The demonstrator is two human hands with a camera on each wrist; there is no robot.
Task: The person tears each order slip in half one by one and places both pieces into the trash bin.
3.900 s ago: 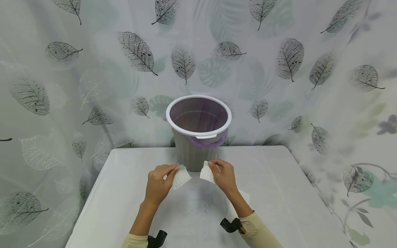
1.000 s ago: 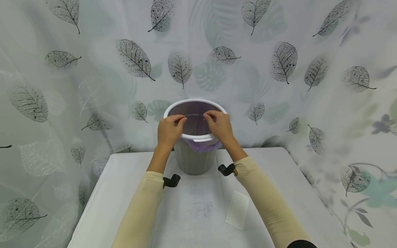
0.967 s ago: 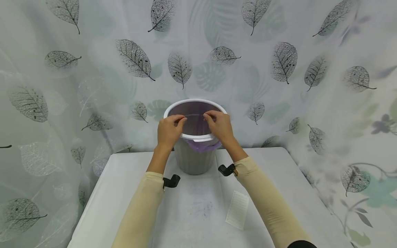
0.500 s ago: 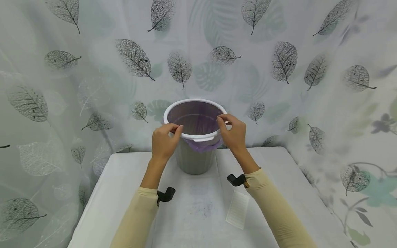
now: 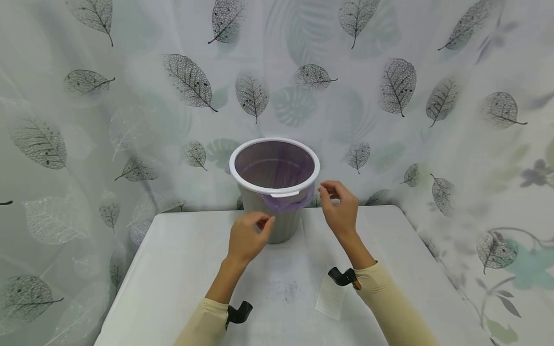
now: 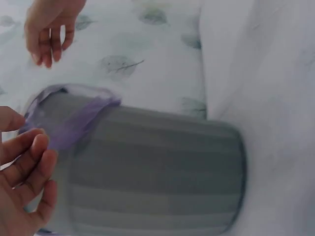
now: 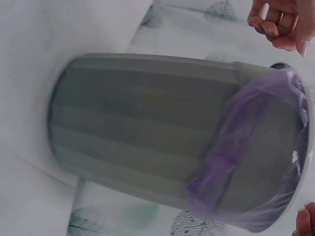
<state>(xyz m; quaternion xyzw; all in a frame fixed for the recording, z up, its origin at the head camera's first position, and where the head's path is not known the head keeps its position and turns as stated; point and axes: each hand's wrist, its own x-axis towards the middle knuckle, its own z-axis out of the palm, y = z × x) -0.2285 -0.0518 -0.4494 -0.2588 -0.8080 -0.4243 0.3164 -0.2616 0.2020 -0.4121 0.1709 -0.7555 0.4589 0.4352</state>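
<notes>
A grey bin (image 5: 287, 226) with a white rim stands at the far edge of the table, lined with a purple bag (image 5: 283, 204) that folds over its outside. In the head view, my left hand (image 5: 248, 235) hovers before the bin's lower front, thumb and fingers loosely bent around nothing. Beside the rim on the right, my right hand (image 5: 339, 206) hangs in the air with bent fingers and holds nothing. The left wrist view shows my left fingers (image 6: 37, 162) overlapping the bag. A printed paper strip (image 5: 330, 300) lies near my right wrist, partly covered by the wrist camera.
The white table (image 5: 173, 269) carries faint dark marks (image 5: 285, 290) near its middle. A leaf-patterned curtain (image 5: 277, 62) hangs close behind the bin and along both sides.
Earlier each hand pinched a torn paper piece before the bin, then both were over its opening. Now both hands are back, lower and empty; the right has moved rightward.
</notes>
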